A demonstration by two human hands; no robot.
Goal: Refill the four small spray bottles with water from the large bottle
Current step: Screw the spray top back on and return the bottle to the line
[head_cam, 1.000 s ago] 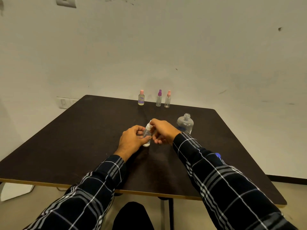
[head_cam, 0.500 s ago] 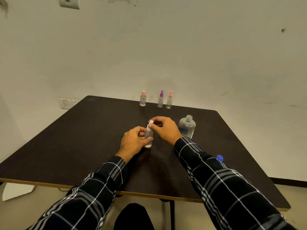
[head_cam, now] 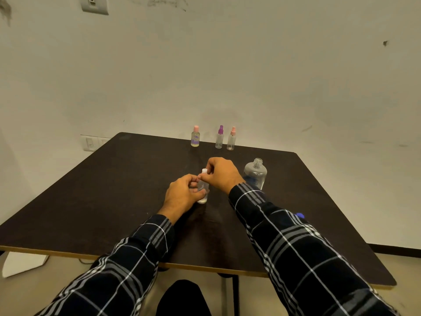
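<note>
Right hand (head_cam: pixel 221 173) shifted from cap's side to above cap (head_cam: pixel 204 171); small bottle (head_cam: pixel 203 190) less tilted than before. Tabletop (head_cam: pixel 114 190): large bottle (head_cam: pixel 255 175) uncapped, just right of hands, apart. Left hand (head_cam: pixel 182 197) wraps small bottle's body; right hand pinches cap. Long axis near vertical, cap under right fingertips: twist looks like right hand's job. Three sprays (head_cam: pixel 219 140) wait at far edge

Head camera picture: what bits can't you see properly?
Head view only:
1. Little spray bottle: left hand and right hand cover it; water level unclear.
2. Large bottle: right sleeve hides part of its bottom.
3. Blue thing: mostly behind that sleeve.
4. Three far bottles: too small for details.
</note>
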